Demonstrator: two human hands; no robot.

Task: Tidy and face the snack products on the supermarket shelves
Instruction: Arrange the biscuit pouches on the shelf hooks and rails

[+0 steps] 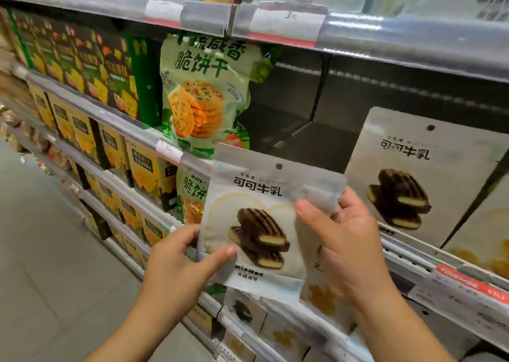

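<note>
Two hands were raised before the shelves, and one white pouch (264, 221) was held between them, upright and slightly tilted, its printed front turned toward the camera. The pouch was gripped at its lower left edge by the left hand (179, 262), thumb laid across the front and fingers hidden behind. Its upper right side was pinched by the right hand (344, 240), thumb pressed on the front and fingers curled around the edge. The pouch was kept in front of the shelf rail (413, 254), clear of the shelf itself.

Behind it, a dark gap (297, 125) was seen on the shelf. To the right of the gap, a matching pouch (407, 180) was stood upright, face forward. To the left, a green biscuit bag (203, 97) was propped upright beside dark boxes (82, 67). Yellow boxes (110, 152) were lined along the shelf below. A price tag (286, 20) was fixed to the rail above. Grey floor (41, 251) was visible at the lower left.
</note>
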